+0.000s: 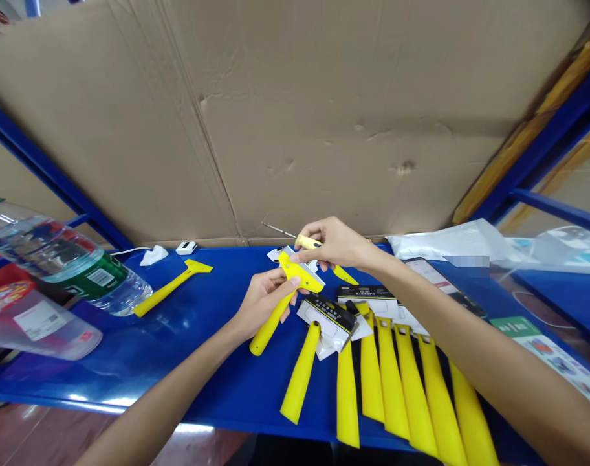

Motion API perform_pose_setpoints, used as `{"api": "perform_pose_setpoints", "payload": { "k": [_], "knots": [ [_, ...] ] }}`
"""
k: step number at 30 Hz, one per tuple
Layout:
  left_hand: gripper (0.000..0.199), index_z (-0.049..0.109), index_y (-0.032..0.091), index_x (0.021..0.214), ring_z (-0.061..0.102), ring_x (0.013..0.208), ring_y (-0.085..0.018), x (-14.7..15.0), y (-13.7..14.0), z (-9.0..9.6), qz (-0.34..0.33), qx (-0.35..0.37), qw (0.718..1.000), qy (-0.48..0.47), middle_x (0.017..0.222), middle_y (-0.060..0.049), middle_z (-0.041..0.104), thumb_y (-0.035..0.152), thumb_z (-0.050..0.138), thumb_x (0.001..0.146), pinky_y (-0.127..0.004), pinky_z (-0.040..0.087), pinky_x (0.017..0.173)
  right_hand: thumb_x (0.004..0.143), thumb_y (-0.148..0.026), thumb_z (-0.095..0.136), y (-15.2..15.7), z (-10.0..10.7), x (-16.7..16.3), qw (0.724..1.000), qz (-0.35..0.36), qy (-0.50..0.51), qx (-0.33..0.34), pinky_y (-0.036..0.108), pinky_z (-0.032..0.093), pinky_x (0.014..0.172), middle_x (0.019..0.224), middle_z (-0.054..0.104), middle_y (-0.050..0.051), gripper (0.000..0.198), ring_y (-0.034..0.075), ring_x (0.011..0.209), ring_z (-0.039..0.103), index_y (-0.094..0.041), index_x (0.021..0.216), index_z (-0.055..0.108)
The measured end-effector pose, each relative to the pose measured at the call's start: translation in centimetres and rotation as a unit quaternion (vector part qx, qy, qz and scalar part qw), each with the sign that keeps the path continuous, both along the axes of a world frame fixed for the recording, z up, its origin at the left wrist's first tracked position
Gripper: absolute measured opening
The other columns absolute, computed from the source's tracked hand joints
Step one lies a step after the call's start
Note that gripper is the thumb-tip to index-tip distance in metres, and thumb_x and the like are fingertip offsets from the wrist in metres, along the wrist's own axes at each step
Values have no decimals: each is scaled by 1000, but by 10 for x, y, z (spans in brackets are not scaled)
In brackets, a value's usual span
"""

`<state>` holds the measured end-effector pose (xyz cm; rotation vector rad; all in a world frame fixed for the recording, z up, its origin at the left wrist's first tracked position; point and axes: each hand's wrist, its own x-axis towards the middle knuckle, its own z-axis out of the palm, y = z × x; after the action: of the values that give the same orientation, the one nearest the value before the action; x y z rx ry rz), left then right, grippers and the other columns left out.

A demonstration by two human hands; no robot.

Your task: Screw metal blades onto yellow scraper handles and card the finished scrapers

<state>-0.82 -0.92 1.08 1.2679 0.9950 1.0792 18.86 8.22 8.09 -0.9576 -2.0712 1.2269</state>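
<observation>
My left hand (264, 299) is closed round a yellow scraper (307, 277) just below its head, the thumb lying on the head. A metal blade (316, 274) shows along the scraper's top edge. In my right hand (334, 241) is a screwdriver (305, 242) with a pale yellow handle, its thin shaft pointing up and to the left, away from the scraper. My right fingertips hang close over the scraper's head; whether they touch it I cannot tell. Under and beside my hands lie black-and-white packages (328, 316). A loose yellow handle (301, 375) rests in front of them.
Several yellow handles (405, 382) lie in a row at the front right. Another yellow scraper (176, 288) is on the blue table (212, 336) to the left, near a large water bottle (88, 272) and a plastic jug (47, 323). A phone (443, 285) and plastic bag (445, 239) are right; cardboard (295, 116) stands behind.
</observation>
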Motion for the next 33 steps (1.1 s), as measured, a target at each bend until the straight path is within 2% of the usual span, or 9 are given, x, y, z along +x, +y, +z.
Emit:
{"api": "perform_pose_setpoints", "payload": {
  "k": [5,11,16,20,26,33],
  "knots": [
    [41,74,13,102,57,47,-9,-2,2,-1,25,7,999,-20,79,-6,72,52,80,91,-22,45,41,75,-40,92,2,0,3,1000,9,11,-11,23,40,39,67,66,-3,32,8,44,53,-18,89,74],
    [41,75,11,107,56,46,-9,-3,2,-4,5,18,1000,-24,79,-5,72,49,79,92,-21,46,42,73,-38,92,2,1,3,1000,14,-1,-20,22,39,40,64,65,-3,31,8,44,51,-18,89,74],
    [39,75,12,104,55,45,-8,-2,2,-4,12,16,999,-27,77,-5,72,50,79,92,-21,45,40,73,-38,93,2,0,3,999,19,5,-25,22,37,40,61,62,-3,31,8,44,50,-18,88,74],
    [37,74,13,98,56,46,-9,-3,3,-4,20,25,999,-31,78,-5,72,49,79,92,-21,45,40,76,-41,90,2,-2,2,1000,28,4,-14,22,37,39,66,65,-2,31,8,44,51,-18,90,74],
    [37,75,12,101,55,44,-9,-4,3,-8,19,25,999,-28,76,-4,71,48,78,93,-21,45,38,78,-41,89,0,-2,0,999,33,-11,-8,22,35,38,64,65,-2,30,7,42,51,-18,87,73],
    [38,76,12,98,57,47,-9,-4,7,-10,22,20,999,-10,79,-5,72,49,78,93,-21,47,41,80,-31,85,-1,-2,-1,999,16,-21,27,22,36,38,64,65,-3,19,8,41,54,-18,84,71]
  ]
}}
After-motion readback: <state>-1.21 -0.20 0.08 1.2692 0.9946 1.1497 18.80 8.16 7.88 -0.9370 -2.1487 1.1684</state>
